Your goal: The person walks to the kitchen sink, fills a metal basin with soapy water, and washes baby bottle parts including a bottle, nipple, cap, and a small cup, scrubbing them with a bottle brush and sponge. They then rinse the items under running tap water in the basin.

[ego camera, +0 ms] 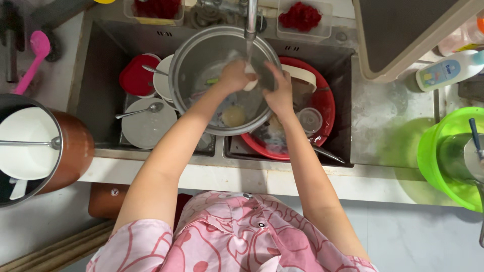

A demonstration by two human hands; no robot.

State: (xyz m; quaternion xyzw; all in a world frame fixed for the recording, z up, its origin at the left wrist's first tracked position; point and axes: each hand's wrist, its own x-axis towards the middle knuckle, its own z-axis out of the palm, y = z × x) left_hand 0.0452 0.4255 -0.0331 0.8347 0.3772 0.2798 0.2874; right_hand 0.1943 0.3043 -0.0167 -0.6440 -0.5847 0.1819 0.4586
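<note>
From the head camera, both hands meet under the tap (250, 20), over a large metal pot (201, 65) that sits in the sink (101, 75). The left hand (233, 75) is curled around a small white object (250, 82), too hidden to tell what it is, and the right hand (279, 90) closes in on it from the other side, fingers bent. A thin stream of water falls onto the hands.

The pot rests partly over a red basin (325, 108) holding a clear lid (310, 120). Left of the pot lie a grey plate (146, 128) with a spoon (138, 112) on it and a red bowl (135, 78). On the counter to the left stands a brown cooker (75, 148), with a pink ladle (33, 60) behind it. To the right sit a green bucket (443, 151) and a white bottle (446, 70).
</note>
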